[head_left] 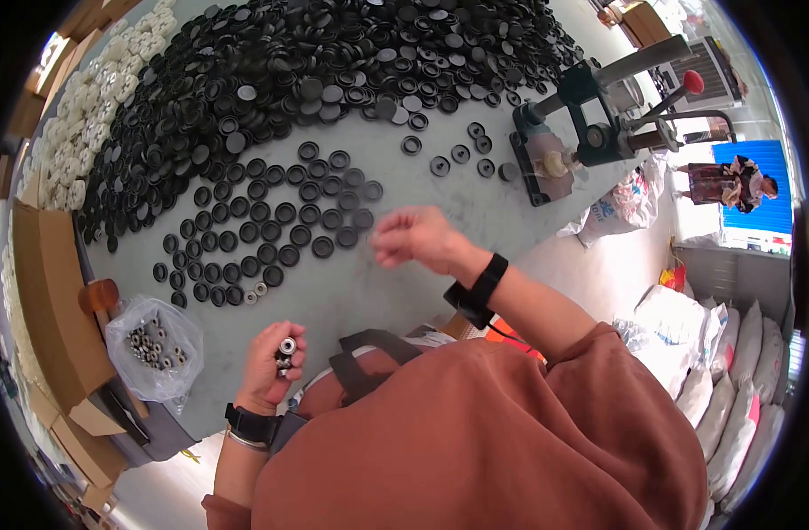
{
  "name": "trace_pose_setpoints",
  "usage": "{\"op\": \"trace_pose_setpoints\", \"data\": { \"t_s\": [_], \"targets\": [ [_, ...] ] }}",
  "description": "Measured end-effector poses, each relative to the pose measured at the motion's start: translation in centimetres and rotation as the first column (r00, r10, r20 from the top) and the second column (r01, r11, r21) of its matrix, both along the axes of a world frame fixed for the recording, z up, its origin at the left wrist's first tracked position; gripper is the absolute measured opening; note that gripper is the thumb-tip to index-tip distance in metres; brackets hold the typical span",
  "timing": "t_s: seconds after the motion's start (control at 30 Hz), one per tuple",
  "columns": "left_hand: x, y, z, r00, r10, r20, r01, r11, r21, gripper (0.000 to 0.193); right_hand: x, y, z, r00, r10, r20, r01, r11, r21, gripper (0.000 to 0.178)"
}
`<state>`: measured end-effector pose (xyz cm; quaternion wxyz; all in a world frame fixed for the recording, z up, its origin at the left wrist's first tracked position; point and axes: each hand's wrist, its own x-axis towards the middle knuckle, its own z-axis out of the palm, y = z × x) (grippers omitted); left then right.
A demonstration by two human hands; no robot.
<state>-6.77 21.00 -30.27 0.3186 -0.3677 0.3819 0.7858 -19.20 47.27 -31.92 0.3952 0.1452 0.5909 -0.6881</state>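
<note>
My left hand (272,360) is closed around several small metal ball bearings (287,346), just over the table's near edge. My right hand (419,238) hangs over the table to the right of the laid-out caps. Its fingers are curled and smeared by motion, so whether they hold anything is unclear. Round black plastic caps (260,211) lie singly in loose rows, hollow side up. At the near end of these rows are two silvery bearings (260,289). More bearings fill a clear plastic bag (155,344) at the left edge.
A big heap of black caps (272,71) covers the far table (334,291), with white plastic parts (95,106) at far left. A hand press (590,124) with a red-knobbed lever stands right. Cardboard boxes (56,300) line the left; sacks (736,389) and another person (736,184) are right.
</note>
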Motion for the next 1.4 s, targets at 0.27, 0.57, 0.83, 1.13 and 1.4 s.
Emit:
{"op": "trace_pose_setpoints", "data": {
  "t_s": [0.27, 0.57, 0.83, 1.13, 1.4],
  "targets": [
    [1.2, -1.3, -2.4, 0.995, 0.098, -0.006, -0.098, 0.994, -0.047, 0.018, -3.9, 1.7, -3.0, 0.987, -0.159, -0.022, 0.161, 0.977, 0.141, 0.02],
    [1.4, -2.8, -4.2, 0.998, -0.031, -0.062, 0.003, 0.914, -0.406, 0.012, -5.8, 0.7, -3.4, 0.984, -0.063, -0.166, 0.114, 0.94, 0.322, 0.019],
    [1.9, -2.7, -6.4, 0.992, -0.077, -0.099, 0.016, 0.863, -0.505, 0.009, -6.9, -0.2, -3.9, 0.975, 0.058, -0.212, 0.046, 0.889, 0.455, 0.013],
    [2.1, -2.9, -6.8, 0.986, -0.026, -0.163, -0.058, 0.87, -0.49, 0.009, -8.7, 0.3, -3.7, 0.988, 0.15, -0.048, -0.109, 0.868, 0.485, 0.019],
    [-1.9, -0.4, -4.1, 0.984, 0.035, -0.172, -0.056, 0.991, -0.12, 0.033, -7.7, -0.4, -2.8, 0.849, 0.477, -0.227, -0.136, 0.613, 0.778, 0.026]
  ]
}}
